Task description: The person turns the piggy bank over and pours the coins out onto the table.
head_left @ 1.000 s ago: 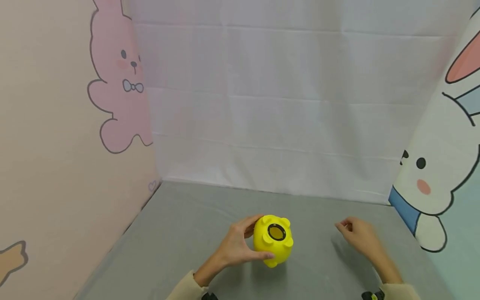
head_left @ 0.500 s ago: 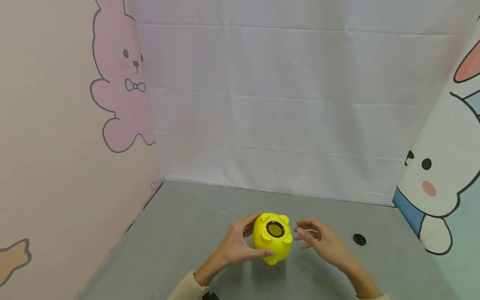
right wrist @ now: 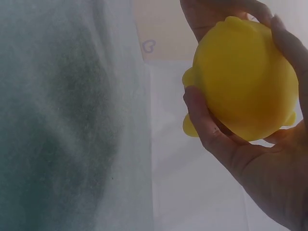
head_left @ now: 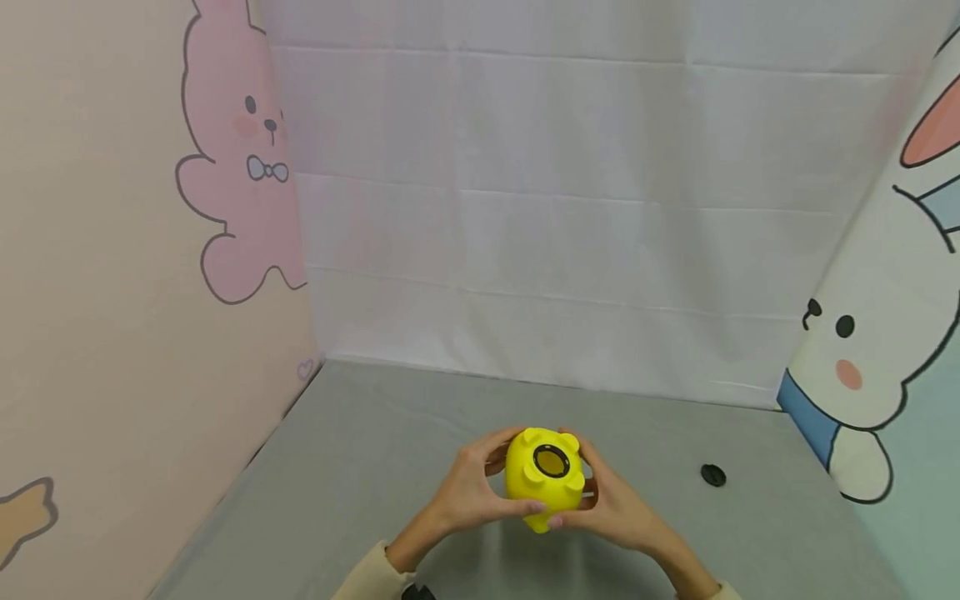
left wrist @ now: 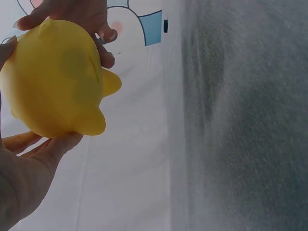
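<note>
A round yellow piggy bank (head_left: 558,498) with stubby feet is held up above the grey surface. Its underside faces up toward the head camera, showing a black-rimmed round opening (head_left: 552,461). My left hand (head_left: 468,487) grips it from the left, thumb across the near side and fingers behind. From the right, my right hand (head_left: 618,510) holds it the same way, the two thumbs close together. Both wrist views show the smooth body of the piggy bank (left wrist: 53,82) (right wrist: 245,79) between the hands. A black round cap (head_left: 713,475) lies on the surface, right of the right hand.
The grey cloth-covered table (head_left: 405,417) spreads around the hands. A white curtain (head_left: 487,208) closes off the back. At the left stands a wall with a pink bunny (head_left: 240,208); at the right, one with a white bunny (head_left: 885,350).
My right hand has let go of the black cap, leaving it on the table, then moved left and taken hold of the piggy bank. The left hand has kept its grip.
</note>
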The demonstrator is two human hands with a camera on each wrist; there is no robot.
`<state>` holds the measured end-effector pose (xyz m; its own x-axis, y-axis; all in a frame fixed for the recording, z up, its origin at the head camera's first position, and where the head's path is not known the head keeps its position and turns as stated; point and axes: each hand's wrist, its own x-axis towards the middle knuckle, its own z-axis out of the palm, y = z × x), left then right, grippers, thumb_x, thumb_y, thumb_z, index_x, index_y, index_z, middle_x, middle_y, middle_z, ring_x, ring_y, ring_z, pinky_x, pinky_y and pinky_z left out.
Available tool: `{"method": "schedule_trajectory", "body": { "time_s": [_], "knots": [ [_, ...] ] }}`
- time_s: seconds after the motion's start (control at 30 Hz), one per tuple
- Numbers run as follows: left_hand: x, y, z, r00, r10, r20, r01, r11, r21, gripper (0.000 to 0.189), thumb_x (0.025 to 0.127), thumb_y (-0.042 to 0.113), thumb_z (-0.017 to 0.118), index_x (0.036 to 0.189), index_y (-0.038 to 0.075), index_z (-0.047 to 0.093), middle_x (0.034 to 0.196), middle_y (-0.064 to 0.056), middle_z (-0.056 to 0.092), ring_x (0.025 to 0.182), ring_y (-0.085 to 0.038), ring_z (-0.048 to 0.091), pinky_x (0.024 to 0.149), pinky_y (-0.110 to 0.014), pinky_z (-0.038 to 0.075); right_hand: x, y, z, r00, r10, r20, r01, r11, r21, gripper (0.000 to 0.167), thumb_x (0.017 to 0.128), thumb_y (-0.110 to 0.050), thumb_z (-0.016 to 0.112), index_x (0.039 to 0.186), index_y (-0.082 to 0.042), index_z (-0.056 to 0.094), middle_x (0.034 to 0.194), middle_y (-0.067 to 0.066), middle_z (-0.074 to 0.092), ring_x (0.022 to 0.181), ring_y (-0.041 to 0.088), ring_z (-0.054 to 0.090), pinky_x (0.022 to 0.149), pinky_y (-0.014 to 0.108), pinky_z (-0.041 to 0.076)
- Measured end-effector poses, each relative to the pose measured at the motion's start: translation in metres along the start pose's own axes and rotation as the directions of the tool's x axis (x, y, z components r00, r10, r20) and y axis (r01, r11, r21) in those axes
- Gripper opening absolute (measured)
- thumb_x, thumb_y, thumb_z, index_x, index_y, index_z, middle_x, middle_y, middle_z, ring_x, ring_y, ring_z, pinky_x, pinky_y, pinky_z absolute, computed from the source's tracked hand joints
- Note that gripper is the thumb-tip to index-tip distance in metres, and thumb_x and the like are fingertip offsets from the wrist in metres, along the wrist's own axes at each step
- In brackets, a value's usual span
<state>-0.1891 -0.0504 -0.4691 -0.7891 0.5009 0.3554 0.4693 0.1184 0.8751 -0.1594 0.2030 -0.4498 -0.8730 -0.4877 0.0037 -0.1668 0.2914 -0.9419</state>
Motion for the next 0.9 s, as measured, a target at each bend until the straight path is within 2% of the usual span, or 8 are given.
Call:
{"method": "schedule_trajectory", "body": {
  "time_s": [0.1, 0.37, 0.5, 0.63, 0.77, 0.9],
  "knots": [
    [-0.001, 0.000, 0.000, 1.000, -0.007, 0.001, 0.007, 1.000, -0.003, 0.080, 0.084, 0.031, 0.092, 0.152, 0.027, 0.050, 0.145, 0.003, 0.064, 0.129, -0.017, 0.068, 0.105, -0.024, 0.057, 0.002, 0.001, -0.001, 1.000, 0.005, -0.012, -0.005, 1.000, -0.018, 0.107, 0.089, -0.024, 0.086, 0.168, -0.017, 0.014, 0.162, 0.027, 0.039, 0.100, 0.017, 0.075, 0.088, 0.026, 0.064],
    [0.004, 0.003, -0.001, 0.998, -0.056, 0.013, 0.056, 0.998, 0.037, 0.089, 0.083, 0.035, 0.092, 0.157, 0.025, 0.045, 0.156, 0.004, 0.055, 0.142, -0.020, 0.058, 0.112, -0.027, 0.053, 0.007, 0.007, -0.007, 0.996, -0.073, -0.052, 0.069, 0.995, -0.072, 0.102, 0.088, -0.022, 0.087, 0.166, -0.018, 0.020, 0.155, 0.024, 0.049, 0.097, 0.015, 0.077, 0.085, 0.027, 0.064],
    [0.006, 0.004, -0.007, 0.987, -0.116, 0.110, 0.110, 0.992, 0.053, 0.098, 0.084, 0.041, 0.090, 0.164, 0.028, 0.034, 0.166, 0.003, 0.042, 0.151, -0.025, 0.046, 0.115, -0.034, 0.053, 0.007, 0.011, -0.009, 0.992, -0.096, -0.076, 0.088, 0.991, -0.099, 0.103, 0.086, -0.022, 0.089, 0.165, -0.020, 0.023, 0.155, 0.025, 0.049, 0.098, 0.011, 0.077, 0.083, 0.026, 0.065],
    [0.004, 0.004, -0.015, 0.959, -0.199, 0.201, 0.201, 0.980, 0.012, 0.092, 0.093, 0.045, 0.080, 0.166, 0.036, 0.025, 0.170, -0.002, 0.034, 0.155, -0.036, 0.041, 0.113, -0.044, 0.056, 0.008, 0.013, -0.009, 0.987, -0.124, -0.101, 0.112, 0.987, -0.114, 0.104, 0.082, -0.022, 0.092, 0.163, -0.021, 0.027, 0.156, 0.023, 0.048, 0.102, 0.011, 0.076, 0.083, 0.027, 0.065],
    [0.003, 0.000, -0.018, 0.928, -0.296, 0.227, 0.331, 0.935, -0.132, 0.068, 0.106, 0.048, 0.060, 0.165, 0.036, 0.029, 0.165, -0.013, 0.038, 0.140, -0.039, 0.057, 0.103, -0.049, 0.062, 0.010, 0.013, -0.006, 0.983, -0.143, -0.115, 0.127, 0.982, -0.136, 0.107, 0.079, -0.023, 0.095, 0.163, -0.018, 0.029, 0.160, 0.022, 0.044, 0.109, 0.023, 0.076, 0.085, 0.028, 0.065],
    [0.004, -0.005, -0.017, 0.899, -0.362, 0.247, 0.426, 0.856, -0.294, 0.059, 0.110, 0.049, 0.050, 0.163, 0.024, 0.037, 0.161, -0.019, 0.042, 0.122, -0.031, 0.070, 0.096, -0.052, 0.064, 0.013, 0.009, -0.004, 0.977, -0.170, -0.125, 0.145, 0.971, -0.188, 0.111, 0.076, -0.028, 0.096, 0.163, -0.015, 0.029, 0.162, 0.021, 0.042, 0.114, 0.036, 0.074, 0.084, 0.027, 0.064]
  ]
}}
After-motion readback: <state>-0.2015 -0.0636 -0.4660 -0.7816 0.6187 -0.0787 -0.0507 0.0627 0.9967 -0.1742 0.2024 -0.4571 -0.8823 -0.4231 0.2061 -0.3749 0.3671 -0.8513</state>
